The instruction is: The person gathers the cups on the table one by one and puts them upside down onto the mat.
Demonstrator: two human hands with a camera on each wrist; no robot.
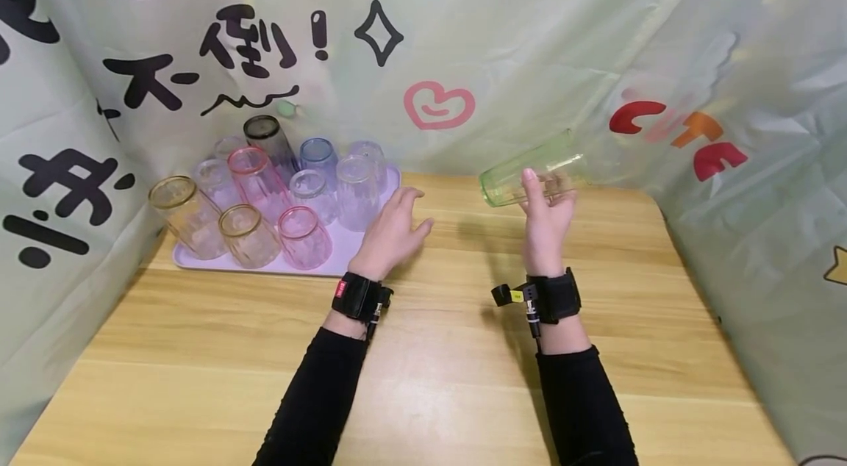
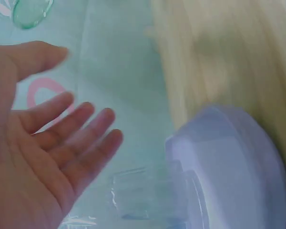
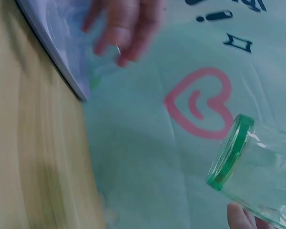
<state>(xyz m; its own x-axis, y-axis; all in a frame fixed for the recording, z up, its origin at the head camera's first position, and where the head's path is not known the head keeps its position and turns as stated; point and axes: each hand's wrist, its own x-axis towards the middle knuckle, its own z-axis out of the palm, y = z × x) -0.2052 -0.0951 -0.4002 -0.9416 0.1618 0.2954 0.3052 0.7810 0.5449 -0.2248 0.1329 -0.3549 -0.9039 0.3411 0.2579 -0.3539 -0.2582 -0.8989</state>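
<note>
My right hand [image 1: 548, 227] grips a clear green glass [image 1: 523, 173], held tilted on its side above the table with its green end toward the left. The right wrist view shows that same glass [image 3: 262, 167] with a thick green band at one end, and my fingertips [image 3: 240, 217] beneath it. Beside the tray's right edge, my left hand [image 1: 392, 234] is held with relaxed fingers and nothing in it. In the left wrist view its palm and loosely spread fingers [image 2: 81, 143] show. A clear glass [image 1: 357, 190] on the tray is closest to this hand.
A lilac tray [image 1: 344, 256] at the back left carries several glasses, among them a pink glass [image 1: 304, 238], an amber glass [image 1: 188, 216], a dark grey glass [image 1: 270, 146] and a blue glass [image 1: 319, 156]. A printed cloth [image 1: 529, 47] hangs along the wooden table's [image 1: 437, 378] back and sides.
</note>
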